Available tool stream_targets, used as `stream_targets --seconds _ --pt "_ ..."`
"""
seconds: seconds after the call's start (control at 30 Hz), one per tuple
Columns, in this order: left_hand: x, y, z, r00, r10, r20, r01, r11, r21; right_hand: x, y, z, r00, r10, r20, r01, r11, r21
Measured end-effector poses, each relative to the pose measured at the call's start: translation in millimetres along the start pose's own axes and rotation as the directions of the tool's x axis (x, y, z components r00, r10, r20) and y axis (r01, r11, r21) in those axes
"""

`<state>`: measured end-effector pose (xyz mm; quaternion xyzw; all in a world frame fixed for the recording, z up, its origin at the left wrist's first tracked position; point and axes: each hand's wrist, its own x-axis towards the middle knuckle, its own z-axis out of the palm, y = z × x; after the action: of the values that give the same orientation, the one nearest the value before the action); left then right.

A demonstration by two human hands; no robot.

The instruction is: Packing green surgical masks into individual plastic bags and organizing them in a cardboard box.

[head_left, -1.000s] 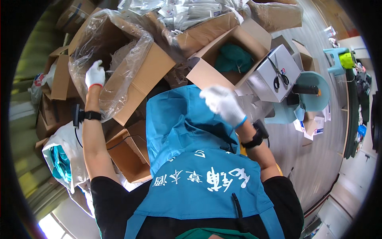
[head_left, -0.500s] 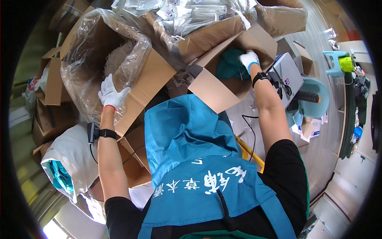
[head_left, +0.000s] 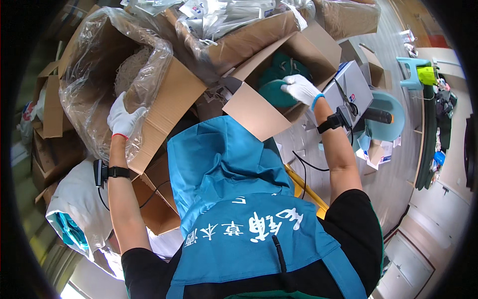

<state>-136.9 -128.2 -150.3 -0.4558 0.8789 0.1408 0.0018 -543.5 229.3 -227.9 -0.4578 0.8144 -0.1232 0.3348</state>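
My left hand, in a white glove with a red cuff, lies against the clear plastic liner of a large carton. Its fingers are stretched out and the thumb stands apart. Inside that carton sits a mass of pale shredded filler. My right hand, gloved in white with a blue cuff, is closed on the edge of a flat, rounded teal piece at the mouth of an open cardboard box. More teal items lie deeper in this box; their kind I cannot make out.
Behind stands a carton heaped with clear-wrapped packets. A grey-white box and a pale blue stool stand to the right. At lower left sits a white sack with teal contents. A yellow bar runs beside my apron.
My right hand has drawn back toward me, and a flat teal piece now shows in its fingers. My left hand stays on the liner. The whole view has shifted slightly.
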Motion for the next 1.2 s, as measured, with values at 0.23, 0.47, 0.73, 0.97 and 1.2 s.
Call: stream_targets --seconds 0.23,0.47,0.73,0.97,1.2 --pt "-3.2 1.3 1.0 0.999 0.002 -0.041 -0.001 1.000 0.012 -11.2 -9.5 28.5 0.964 0.007 -0.268 -0.028 0.997 -0.075" --pt "-3.4 -5.2 4.2 0.998 0.008 -0.069 -0.007 1.000 0.025 -8.7 -24.9 -6.6 0.936 0.351 0.016 -0.233 0.586 0.776" --pt "-0.2 -9.7 5.9 0.998 -0.005 -0.063 0.006 1.000 0.010 28.3 9.4 -23.7 0.993 0.109 -0.034 -0.113 0.888 -0.445" --pt "6.4 -1.1 8.8 0.999 0.019 -0.036 -0.018 0.999 0.043 70.2 79.8 -14.4 0.990 -0.041 -0.134 -0.063 0.724 -0.686" --pt "0.6 -10.6 11.2 0.998 -0.024 -0.058 0.030 0.994 0.105 64.3 18.9 -29.5 0.930 0.367 0.012 -0.263 0.688 -0.677"
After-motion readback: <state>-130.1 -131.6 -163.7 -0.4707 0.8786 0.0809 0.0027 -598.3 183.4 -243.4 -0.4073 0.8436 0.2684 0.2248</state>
